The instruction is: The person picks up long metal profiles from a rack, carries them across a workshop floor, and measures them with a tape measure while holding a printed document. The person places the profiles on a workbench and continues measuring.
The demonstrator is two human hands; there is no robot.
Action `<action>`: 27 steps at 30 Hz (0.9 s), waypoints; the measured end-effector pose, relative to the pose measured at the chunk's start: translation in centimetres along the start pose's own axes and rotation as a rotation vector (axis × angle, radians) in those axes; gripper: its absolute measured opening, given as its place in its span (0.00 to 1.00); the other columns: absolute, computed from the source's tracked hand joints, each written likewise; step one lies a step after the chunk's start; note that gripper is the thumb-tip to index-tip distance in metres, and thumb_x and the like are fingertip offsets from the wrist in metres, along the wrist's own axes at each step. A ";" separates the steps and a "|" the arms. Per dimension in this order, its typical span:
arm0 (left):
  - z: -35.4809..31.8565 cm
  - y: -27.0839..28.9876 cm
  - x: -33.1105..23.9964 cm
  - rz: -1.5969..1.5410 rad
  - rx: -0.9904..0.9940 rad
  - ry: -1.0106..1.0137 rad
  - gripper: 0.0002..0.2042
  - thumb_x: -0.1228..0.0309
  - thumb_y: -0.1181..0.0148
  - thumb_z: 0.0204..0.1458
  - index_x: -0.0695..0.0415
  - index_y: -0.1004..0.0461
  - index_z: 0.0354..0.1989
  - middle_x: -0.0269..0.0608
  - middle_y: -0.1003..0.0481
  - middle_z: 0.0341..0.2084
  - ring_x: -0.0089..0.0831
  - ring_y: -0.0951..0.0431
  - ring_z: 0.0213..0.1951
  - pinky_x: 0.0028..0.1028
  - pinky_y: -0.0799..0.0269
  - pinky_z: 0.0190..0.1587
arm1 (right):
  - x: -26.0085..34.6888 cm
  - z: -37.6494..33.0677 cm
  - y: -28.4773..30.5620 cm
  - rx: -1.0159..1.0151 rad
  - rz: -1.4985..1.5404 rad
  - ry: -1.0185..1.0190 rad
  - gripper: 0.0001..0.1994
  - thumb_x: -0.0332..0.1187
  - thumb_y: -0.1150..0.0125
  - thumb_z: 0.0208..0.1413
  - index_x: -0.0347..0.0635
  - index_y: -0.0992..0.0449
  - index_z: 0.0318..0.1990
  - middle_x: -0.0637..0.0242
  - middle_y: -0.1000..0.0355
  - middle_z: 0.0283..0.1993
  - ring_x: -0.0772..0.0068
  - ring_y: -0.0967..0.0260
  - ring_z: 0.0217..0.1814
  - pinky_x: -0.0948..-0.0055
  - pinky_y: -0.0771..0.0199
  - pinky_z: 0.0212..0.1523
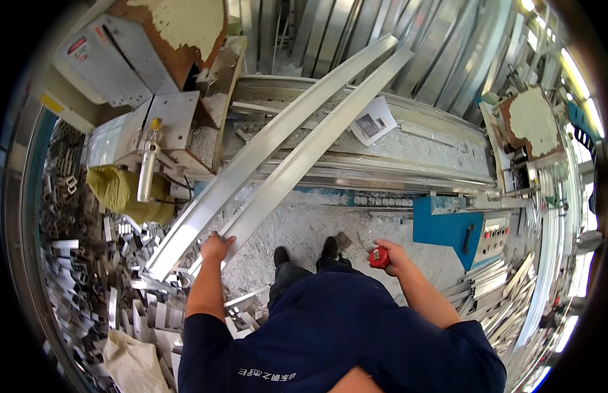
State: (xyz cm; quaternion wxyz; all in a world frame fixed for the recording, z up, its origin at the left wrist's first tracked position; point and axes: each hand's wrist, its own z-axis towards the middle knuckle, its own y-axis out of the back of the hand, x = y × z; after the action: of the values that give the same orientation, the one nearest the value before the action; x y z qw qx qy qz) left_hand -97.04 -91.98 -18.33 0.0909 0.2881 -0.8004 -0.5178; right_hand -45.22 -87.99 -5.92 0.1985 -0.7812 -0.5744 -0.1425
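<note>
Two long silvery metal profiles slant side by side from the lower left to the upper right, across the machine bed. My left hand (215,248) is closed on the nearer profile (297,167), close to its near end; the fingertips are partly hidden. Just left of that hand lies the near end of the farther profile (251,152). In my right hand (397,258) is a red tape measure (378,257), held to the right of my body, above the floor and apart from the profiles.
A saw-like machine head (176,124) stands left, another (530,131) far right. The machine bed (441,154) bears metal shavings and a paper sheet (372,121). Offcuts (74,262) heap at left. A blue cabinet (441,226) adjoins a button panel (494,239). Profiles (441,52) stand behind.
</note>
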 end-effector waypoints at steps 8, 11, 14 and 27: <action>-0.7 -2.7 0.0 0.092 0.008 -0.046 0.29 0.39 0.54 0.51 0.57 0.27 0.36 0.51 0.22 0.32 0.51 0.22 0.36 0.45 0.28 0.40 | -3.9 -1.2 6.3 -0.130 0.074 0.063 0.18 0.38 0.43 0.55 0.36 0.34 0.49 0.50 0.28 0.42 0.53 0.27 0.37 0.55 0.25 0.35; -2.8 -4.0 -1.1 0.080 0.066 -0.081 0.29 0.39 0.56 0.52 0.56 0.26 0.35 0.52 0.22 0.33 0.51 0.22 0.37 0.46 0.28 0.40 | -4.9 -1.7 7.6 -0.139 0.103 0.092 0.18 0.37 0.43 0.55 0.34 0.34 0.48 0.50 0.28 0.41 0.55 0.27 0.35 0.57 0.24 0.35; -3.2 -4.4 -1.2 0.011 0.125 -0.110 0.29 0.40 0.54 0.52 0.58 0.25 0.36 0.54 0.22 0.33 0.52 0.23 0.39 0.44 0.29 0.43 | -5.5 -2.2 7.9 -0.140 0.101 0.086 0.18 0.37 0.43 0.56 0.32 0.34 0.48 0.50 0.28 0.42 0.55 0.27 0.35 0.58 0.24 0.36; 3.0 -7.7 2.6 -0.255 0.355 -0.159 0.33 0.42 0.54 0.53 0.66 0.24 0.40 0.61 0.24 0.37 0.53 0.25 0.44 0.41 0.32 0.49 | -5.2 -2.8 6.0 -0.118 -0.080 0.078 0.19 0.36 0.41 0.55 0.33 0.34 0.50 0.49 0.28 0.42 0.57 0.27 0.36 0.60 0.25 0.38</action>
State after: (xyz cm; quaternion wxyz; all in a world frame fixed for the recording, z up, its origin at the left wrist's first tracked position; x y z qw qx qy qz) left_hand -97.67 -93.38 -26.84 -0.0910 0.3567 -0.8407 -0.3971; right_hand -40.99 -95.27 -6.63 0.1686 -0.7620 -0.5876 -0.2139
